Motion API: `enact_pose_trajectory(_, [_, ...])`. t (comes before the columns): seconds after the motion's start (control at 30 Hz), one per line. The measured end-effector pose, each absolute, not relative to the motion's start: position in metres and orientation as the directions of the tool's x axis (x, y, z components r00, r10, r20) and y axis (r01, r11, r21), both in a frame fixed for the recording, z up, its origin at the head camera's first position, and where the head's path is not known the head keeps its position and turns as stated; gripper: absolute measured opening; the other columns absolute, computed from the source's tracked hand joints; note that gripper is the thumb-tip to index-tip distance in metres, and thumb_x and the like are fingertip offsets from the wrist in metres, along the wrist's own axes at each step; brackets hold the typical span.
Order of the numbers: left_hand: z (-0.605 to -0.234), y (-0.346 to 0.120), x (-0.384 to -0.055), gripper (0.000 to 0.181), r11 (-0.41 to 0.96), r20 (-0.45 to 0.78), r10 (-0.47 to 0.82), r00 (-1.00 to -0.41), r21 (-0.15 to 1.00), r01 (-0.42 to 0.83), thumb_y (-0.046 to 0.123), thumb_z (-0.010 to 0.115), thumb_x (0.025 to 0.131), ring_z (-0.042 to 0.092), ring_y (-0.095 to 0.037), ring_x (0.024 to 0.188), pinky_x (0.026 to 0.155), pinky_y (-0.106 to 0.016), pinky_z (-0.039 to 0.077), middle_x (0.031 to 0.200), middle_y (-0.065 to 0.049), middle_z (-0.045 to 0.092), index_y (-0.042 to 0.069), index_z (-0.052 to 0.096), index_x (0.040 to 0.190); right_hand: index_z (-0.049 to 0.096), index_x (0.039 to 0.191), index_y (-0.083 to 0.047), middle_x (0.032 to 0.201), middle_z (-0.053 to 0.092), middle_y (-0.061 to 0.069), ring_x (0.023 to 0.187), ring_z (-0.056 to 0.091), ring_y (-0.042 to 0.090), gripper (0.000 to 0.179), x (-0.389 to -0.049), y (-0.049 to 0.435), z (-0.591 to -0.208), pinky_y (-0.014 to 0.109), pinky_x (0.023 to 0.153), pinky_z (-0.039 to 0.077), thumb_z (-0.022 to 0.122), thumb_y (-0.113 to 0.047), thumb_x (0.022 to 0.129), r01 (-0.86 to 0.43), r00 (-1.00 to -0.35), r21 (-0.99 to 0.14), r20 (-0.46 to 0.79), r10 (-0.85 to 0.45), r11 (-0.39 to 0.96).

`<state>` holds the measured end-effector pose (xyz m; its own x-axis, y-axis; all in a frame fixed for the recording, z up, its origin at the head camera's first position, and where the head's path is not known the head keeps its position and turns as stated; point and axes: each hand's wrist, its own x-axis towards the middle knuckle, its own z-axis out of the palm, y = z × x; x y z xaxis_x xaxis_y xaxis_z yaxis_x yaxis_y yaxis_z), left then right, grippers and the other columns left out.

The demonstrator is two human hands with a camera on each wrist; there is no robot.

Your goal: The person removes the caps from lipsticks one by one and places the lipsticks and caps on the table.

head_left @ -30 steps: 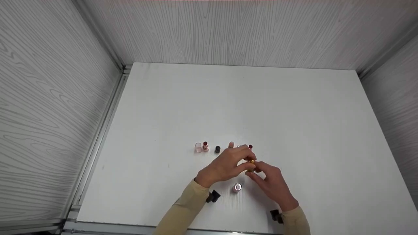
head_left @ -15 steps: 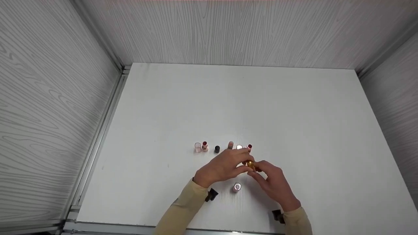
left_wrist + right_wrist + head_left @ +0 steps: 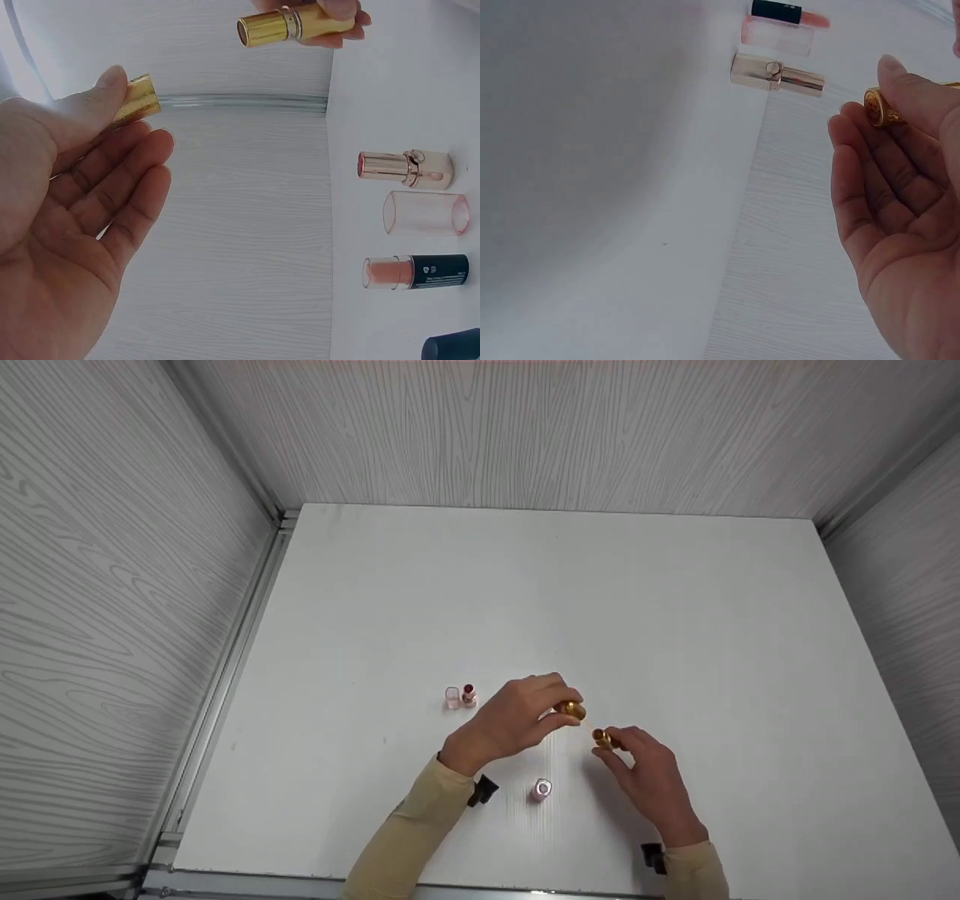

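My left hand (image 3: pixel 512 720) pinches a gold lipstick cap (image 3: pixel 140 99) between thumb and fingers. My right hand (image 3: pixel 651 777) holds the gold lipstick tube (image 3: pixel 264 30) by its base, with the uncapped end facing the left hand. A gap separates cap and tube, both held above the table. In the left wrist view, a rose-gold lipstick (image 3: pixel 431 169) stands uncapped beside a clear pink cap (image 3: pixel 426 213). Next to these are a black lipstick (image 3: pixel 441 271) with a peach tip and a dark cap (image 3: pixel 454 346). The left hand hides these in the head view.
A second clear cap (image 3: pixel 452 697) and a red-tipped lipstick (image 3: pixel 469 696) stand left of the hands on the white table (image 3: pixel 555 585). Nearer the front edge is a small pinkish lipstick-like item (image 3: pixel 541 790). Grey wood-grain panels (image 3: pixel 480 435) rise around the table.
The hands were together on the gold lipstick and have moved apart. The cap has come off with the left hand, which moved away from the body; the right hand shifted rightward with the tube.
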<state>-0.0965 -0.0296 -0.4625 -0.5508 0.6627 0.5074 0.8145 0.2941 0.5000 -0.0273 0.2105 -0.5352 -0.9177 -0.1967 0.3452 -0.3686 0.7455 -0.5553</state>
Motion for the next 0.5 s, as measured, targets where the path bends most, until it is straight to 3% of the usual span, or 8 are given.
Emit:
enact_pose_trajectory(0.33, [-0.459,-0.013,-0.120,0.022,0.498,0.467,0.697,-0.545,0.232,0.836,0.026,0.072,0.095,0.068,-0.011,0.090,0.082,-0.029,0.053,0.099,0.003,0.072,0.013,0.071,0.112,0.071,0.107,-0.012,0.094,0.073,0.000,0.083,0.067,0.018,0.038,-0.029,0.213,-0.537,0.042,0.072,0.058,0.088,-0.005,0.074,-0.389,-0.906,-0.558,0.377,-0.193,0.733])
enact_pose_trajectory(0.5, [-0.460,0.002,-0.131,0.023,0.586,0.371,0.731,-0.573,0.089,0.806,0.032,0.071,0.095,0.069,-0.007,0.096,0.089,-0.028,0.052,0.104,0.008,0.075,0.019,0.071,0.114,0.071,0.108,-0.011,0.094,0.073,0.001,0.083,0.068,0.022,0.037,-0.027,0.214,-0.539,0.042,0.071,0.057,0.088,-0.005,0.075,-0.374,-0.913,-0.572,0.364,-0.183,0.730])
